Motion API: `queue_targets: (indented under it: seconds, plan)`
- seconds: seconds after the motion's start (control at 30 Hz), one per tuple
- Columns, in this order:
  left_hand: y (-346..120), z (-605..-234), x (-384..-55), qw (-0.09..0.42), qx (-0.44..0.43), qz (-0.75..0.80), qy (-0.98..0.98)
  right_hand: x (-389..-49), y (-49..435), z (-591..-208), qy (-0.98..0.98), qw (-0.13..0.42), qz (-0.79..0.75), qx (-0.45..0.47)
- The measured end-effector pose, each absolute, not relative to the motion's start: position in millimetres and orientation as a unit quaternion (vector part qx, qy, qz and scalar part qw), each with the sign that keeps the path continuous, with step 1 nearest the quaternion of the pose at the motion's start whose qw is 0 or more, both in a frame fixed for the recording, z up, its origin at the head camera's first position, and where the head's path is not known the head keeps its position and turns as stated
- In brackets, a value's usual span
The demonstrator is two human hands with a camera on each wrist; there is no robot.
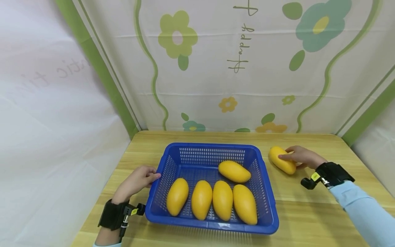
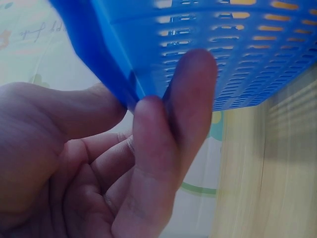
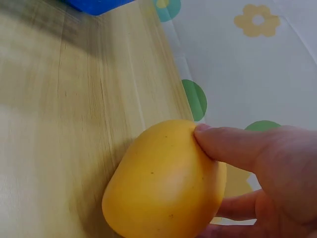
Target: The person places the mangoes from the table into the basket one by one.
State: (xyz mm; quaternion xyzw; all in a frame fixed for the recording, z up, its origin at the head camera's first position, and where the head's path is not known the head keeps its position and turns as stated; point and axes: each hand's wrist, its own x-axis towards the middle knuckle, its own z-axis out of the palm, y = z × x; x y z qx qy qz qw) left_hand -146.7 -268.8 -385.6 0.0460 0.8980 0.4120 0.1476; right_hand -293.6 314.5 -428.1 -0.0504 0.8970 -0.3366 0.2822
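Note:
My right hand (image 1: pixel 303 156) grips a yellow mango (image 1: pixel 282 160) to the right of the basket, thumb on the near side and fingers round the far side. In the right wrist view the mango (image 3: pixel 166 183) is low over the wooden table; whether it touches the wood I cannot tell. A blue plastic basket (image 1: pixel 213 224) stands in the middle, its left rim pinched between the thumb and fingers of my left hand (image 1: pixel 139 181). Inside it, several mangoes (image 1: pixel 202 200) lie along the near side, and another mango (image 1: pixel 234 171) rests at the back right.
The wooden table (image 1: pixel 311 212) runs under the basket and ends at a white cloth wall (image 1: pixel 213 82) printed with flowers. Another white cloth side (image 1: pixel 55 137) hangs at the left. Black wrist straps with small cameras sit on both arms.

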Motion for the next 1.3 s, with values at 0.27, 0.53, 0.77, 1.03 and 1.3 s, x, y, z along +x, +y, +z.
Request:
queue_targets:
  seconds: [0.27, 0.53, 0.77, 1.03, 1.3]
  plan:
    - [-269, -386, -147, 0.145, 0.046, 0.407, 0.901, -296, 311, -431, 0.900, 0.276, -0.332, -0.060]
    - [-270, -386, -147, 0.146, 0.045, 0.409, 0.900, -292, 309, -430, 0.897, 0.265, -0.347, -0.061]
    - [-270, -386, -147, 0.149, 0.043, 0.411, 0.898, -288, 308, -429, 0.896, 0.267, -0.349, -0.060]
    - [-269, -386, -147, 0.148, 0.040, 0.410, 0.899, -284, 305, -425, 0.900, 0.260, -0.341, -0.070]
    - [-269, -386, -146, 0.147, 0.043, 0.408, 0.900, -278, 300, -420, 0.897, 0.251, -0.353, -0.085]
